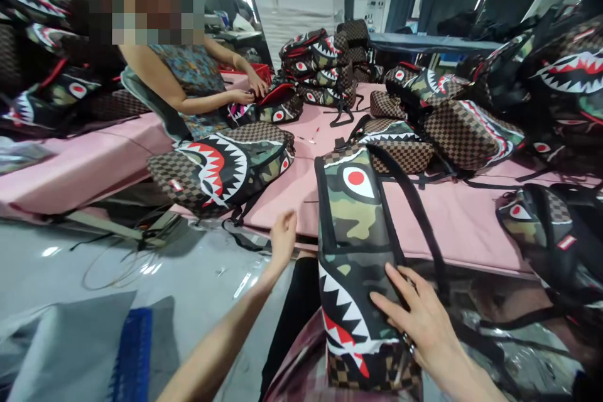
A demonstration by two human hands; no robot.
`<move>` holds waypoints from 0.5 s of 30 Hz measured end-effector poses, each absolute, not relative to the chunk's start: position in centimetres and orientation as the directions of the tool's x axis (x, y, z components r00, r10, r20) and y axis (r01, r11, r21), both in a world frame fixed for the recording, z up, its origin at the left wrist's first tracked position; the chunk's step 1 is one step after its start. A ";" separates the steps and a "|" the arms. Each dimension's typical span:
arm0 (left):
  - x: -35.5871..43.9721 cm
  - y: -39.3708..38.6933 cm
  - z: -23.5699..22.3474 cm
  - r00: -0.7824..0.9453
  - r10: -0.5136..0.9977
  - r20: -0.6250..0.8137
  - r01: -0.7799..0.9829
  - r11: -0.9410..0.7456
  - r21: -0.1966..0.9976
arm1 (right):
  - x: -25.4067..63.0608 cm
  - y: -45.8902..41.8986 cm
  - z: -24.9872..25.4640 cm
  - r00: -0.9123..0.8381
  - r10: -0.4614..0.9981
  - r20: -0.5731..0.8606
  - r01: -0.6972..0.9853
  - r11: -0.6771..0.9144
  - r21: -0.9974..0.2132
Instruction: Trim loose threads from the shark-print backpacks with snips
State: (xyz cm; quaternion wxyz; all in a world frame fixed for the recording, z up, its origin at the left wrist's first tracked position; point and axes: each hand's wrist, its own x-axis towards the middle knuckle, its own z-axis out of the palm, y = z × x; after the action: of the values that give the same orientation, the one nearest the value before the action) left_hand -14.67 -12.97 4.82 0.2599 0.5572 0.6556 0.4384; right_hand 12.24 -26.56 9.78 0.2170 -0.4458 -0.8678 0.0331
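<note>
A camouflage and brown-checked backpack stands on its side between my lap and the table edge, its red-and-white eye and shark teeth showing. My right hand rests on its dark lower side, fingers spread. To the left of the bag, my left hand hovers near the table's front edge with fingers curled together. Whatever may be between those fingers is too small to make out. Just beyond it lies another shark-mouth backpack, its black strap hanging over the edge.
Across the pink table, a co-worker handles a shark-print bag. Stacked backpacks stand at the back, and more bags crowd the right. A small red-tipped tool lies mid-table. Grey sheeting covers the lower-left floor.
</note>
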 end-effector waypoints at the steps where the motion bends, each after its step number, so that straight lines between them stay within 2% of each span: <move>1: -14.6 -12.7 6.1 -0.231 0.930 0.284 0.543 -0.119 0.831 | 12.2 -27.1 9.4 -0.513 0.794 0.327 0.763 0.596 -0.251; 2: -14.5 -12.7 7.4 -0.154 0.889 0.432 0.596 -0.265 0.758 | 12.3 -27.5 9.2 -0.521 0.796 0.309 0.761 0.597 -0.254; 4: -13.8 -12.8 9.7 0.123 0.812 0.570 0.667 -0.493 0.559 | 12.7 -28.0 9.7 -0.551 0.789 0.274 0.741 0.613 -0.276; 6: -12.8 -13.3 11.4 0.308 0.767 0.562 0.722 -0.573 0.387 | 13.0 -27.7 10.8 -0.577 0.779 0.246 0.721 0.628 -0.295; 8: -12.0 -14.0 12.5 0.361 0.764 0.534 0.801 -0.548 0.243 | 12.6 -26.9 12.1 -0.578 0.778 0.246 0.733 0.627 -0.263; 11: -11.1 -15.1 14.0 0.389 0.748 0.538 0.866 -0.497 0.064 | 10.6 -25.0 13.5 -0.581 0.785 0.215 0.780 0.613 -0.129; 13: -10.4 -15.4 15.0 0.473 0.682 0.557 0.833 -0.552 -0.031 | 9.1 -23.8 14.3 -0.602 0.791 0.106 0.787 0.611 -0.090; 15: -9.6 -15.2 15.8 0.626 0.587 0.513 0.720 -0.688 -0.092 | 8.0 -23.1 14.9 -0.614 0.789 -0.010 0.784 0.609 -0.121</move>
State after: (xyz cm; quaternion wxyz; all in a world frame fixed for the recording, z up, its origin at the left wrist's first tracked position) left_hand -9.58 -15.21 15.84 -0.1458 0.8899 0.3673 0.2278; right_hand 8.00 -23.06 14.95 0.0222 -0.4388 -0.8965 0.0565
